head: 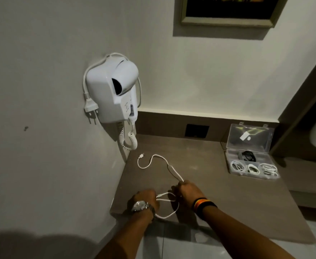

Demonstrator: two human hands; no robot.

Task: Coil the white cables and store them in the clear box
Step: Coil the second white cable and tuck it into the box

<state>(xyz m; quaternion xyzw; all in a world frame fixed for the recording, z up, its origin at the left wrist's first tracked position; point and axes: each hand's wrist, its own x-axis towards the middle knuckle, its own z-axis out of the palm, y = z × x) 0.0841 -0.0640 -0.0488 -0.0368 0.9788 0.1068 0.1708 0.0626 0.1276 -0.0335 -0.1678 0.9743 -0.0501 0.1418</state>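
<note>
Both hands, left hand [146,200] and right hand [188,193], have fingers grasping the white cable [169,168], whose started loop may spring open if either grip slackens.

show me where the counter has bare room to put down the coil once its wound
Bare counter lies between the right hand and the clear box, and below the wall socket. The left side is crowded by the white cable.

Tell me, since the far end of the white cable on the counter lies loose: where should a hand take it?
Probably just behind the plug tip of the white cable, pinched from above: it lies flat on the counter, clear of both the left hand and right hand.
</note>
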